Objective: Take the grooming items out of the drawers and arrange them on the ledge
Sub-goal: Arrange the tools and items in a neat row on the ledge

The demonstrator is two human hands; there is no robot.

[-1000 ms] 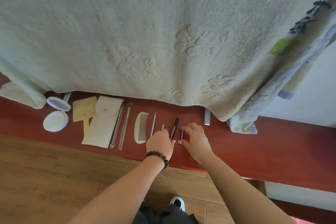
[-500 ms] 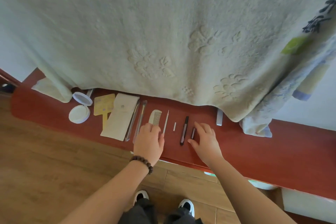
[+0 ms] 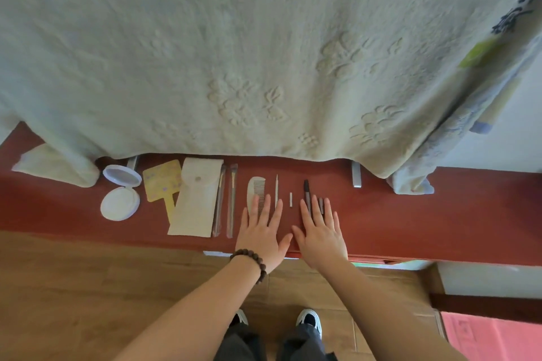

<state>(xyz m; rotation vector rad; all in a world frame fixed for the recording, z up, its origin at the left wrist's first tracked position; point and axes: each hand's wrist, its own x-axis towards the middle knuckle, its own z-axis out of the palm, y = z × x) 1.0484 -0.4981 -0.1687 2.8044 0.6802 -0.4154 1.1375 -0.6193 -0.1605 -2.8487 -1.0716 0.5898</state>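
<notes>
Grooming items lie in a row on the red ledge [image 3: 425, 214]: an open white compact [image 3: 120, 193], a yellow hand mirror [image 3: 162, 184], a cream pouch [image 3: 196, 196], two clear-sleeved brushes [image 3: 227, 199], a pale comb [image 3: 254, 187], a thin pointed tool [image 3: 276, 189], a tiny white piece [image 3: 291, 199], a black pen-like tool [image 3: 306, 189] and a short dark stick [image 3: 321, 202]. My left hand [image 3: 262, 231] lies flat with fingers spread over the comb's lower end. My right hand [image 3: 321, 231] lies flat, fingertips over the black tool and dark stick. Neither hand holds anything.
A pale green embossed blanket [image 3: 264, 53] hangs over the back of the ledge, with a patterned cloth [image 3: 469, 114] at its right. A small metal bracket [image 3: 356, 179] stands under the blanket's hem. Wooden floor [image 3: 88, 287] and my shoes [image 3: 308, 318] are below; a pink mat [image 3: 492, 340] lies at the lower right.
Both hands have gone from pinching and nudging the small items to lying flat with fingers spread on the ledge. The view has pulled back and shifted left.
</notes>
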